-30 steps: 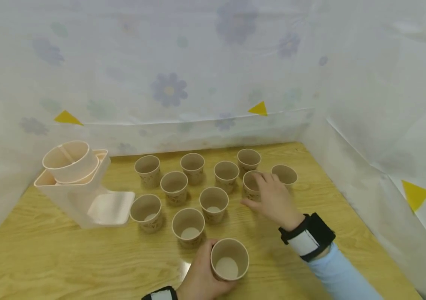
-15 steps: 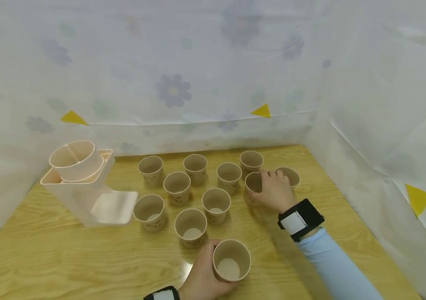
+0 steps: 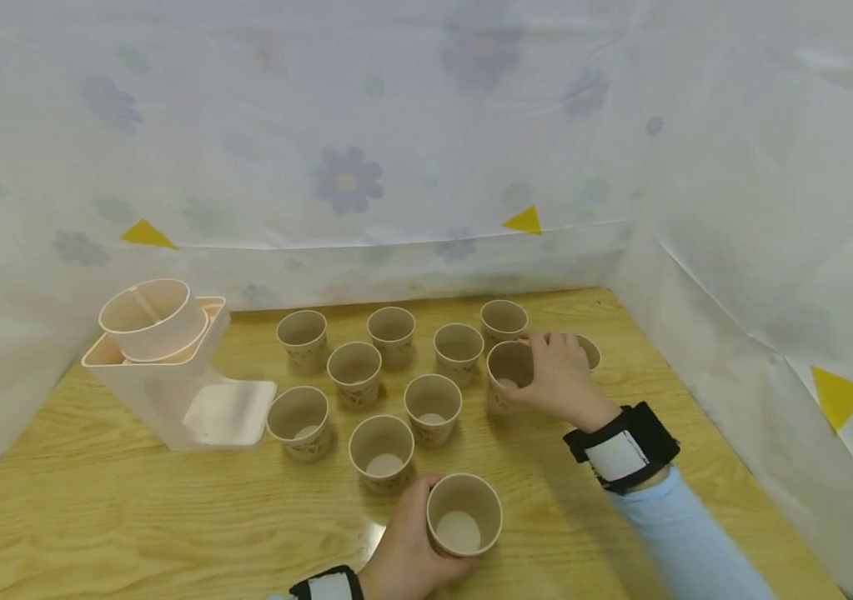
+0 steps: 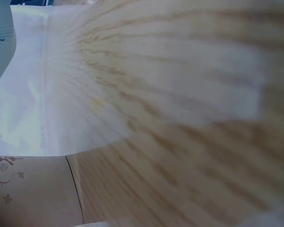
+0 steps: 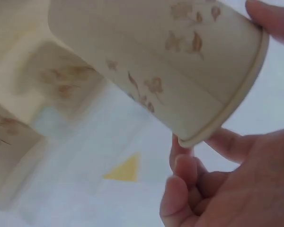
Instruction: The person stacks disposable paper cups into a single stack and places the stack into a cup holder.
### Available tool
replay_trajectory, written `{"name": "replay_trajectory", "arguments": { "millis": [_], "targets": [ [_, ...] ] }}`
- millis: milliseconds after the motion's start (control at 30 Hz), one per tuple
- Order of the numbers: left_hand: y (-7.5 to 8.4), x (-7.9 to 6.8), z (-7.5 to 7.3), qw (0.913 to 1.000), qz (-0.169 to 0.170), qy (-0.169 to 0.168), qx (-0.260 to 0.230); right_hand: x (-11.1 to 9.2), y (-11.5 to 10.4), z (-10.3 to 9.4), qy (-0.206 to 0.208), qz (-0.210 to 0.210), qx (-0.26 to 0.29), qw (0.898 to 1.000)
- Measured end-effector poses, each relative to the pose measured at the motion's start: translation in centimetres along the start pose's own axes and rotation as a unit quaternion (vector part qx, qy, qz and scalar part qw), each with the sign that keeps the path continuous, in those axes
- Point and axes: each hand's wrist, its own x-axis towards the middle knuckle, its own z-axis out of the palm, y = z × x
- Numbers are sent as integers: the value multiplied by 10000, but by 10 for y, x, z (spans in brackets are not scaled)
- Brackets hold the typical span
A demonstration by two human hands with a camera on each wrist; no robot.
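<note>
In the head view, my left hand (image 3: 413, 546) grips the side of an upright paper cup (image 3: 464, 512) near the front of the table; its open mouth faces up. At the back right, my right hand (image 3: 563, 382) pinches another paper cup (image 3: 504, 367) at its rim, thumb on the near side and fingers at the far side. The right wrist view shows that cup (image 5: 165, 71) up close, beige with brown printed flowers, held by thumb and fingertips of the right hand (image 5: 227, 175). Part of a flower-printed cup (image 4: 33, 189) appears low in the left wrist view.
Several more upright cups stand in loose rows, including one (image 3: 381, 450) beside my left hand. Another cup (image 3: 589, 353) is partly hidden behind my right hand. A pale pink stand-like device (image 3: 148, 400) with a round top stands left. White sheets (image 3: 771, 250) wall the back and right.
My right hand has come in from above the back-right cup and now pinches its rim; that cup has shifted slightly. The left hand keeps its hold on the front cup.
</note>
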Motion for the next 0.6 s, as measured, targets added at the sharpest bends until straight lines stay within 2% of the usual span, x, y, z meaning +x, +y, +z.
{"name": "replay_trajectory", "arguments": {
  "millis": [100, 167, 300, 433, 533, 600],
  "targets": [
    [0, 0, 0, 10000, 9, -34, -52, -12, -14, -29, -43, -418, 182, 9990],
    [0, 0, -1, 10000, 35, -48, -44, -21, -23, -46, -76, -888, 333, 9955],
    [-3, 0, -1, 9997, 249, -14, 80, -40, -41, -70, -349, -2060, 461, 9768],
    [-6, 0, -1, 9986, 516, 29, 109, -55, -56, -70, -889, -2900, 527, 9514],
    [-7, 1, -1, 9979, 643, 49, 51, -60, -64, -61, -1234, -3305, 589, 9339],
    [-8, 2, -1, 9973, 726, 65, -10, -62, -68, -55, -1337, -3462, 661, 9262]
  ]
}}
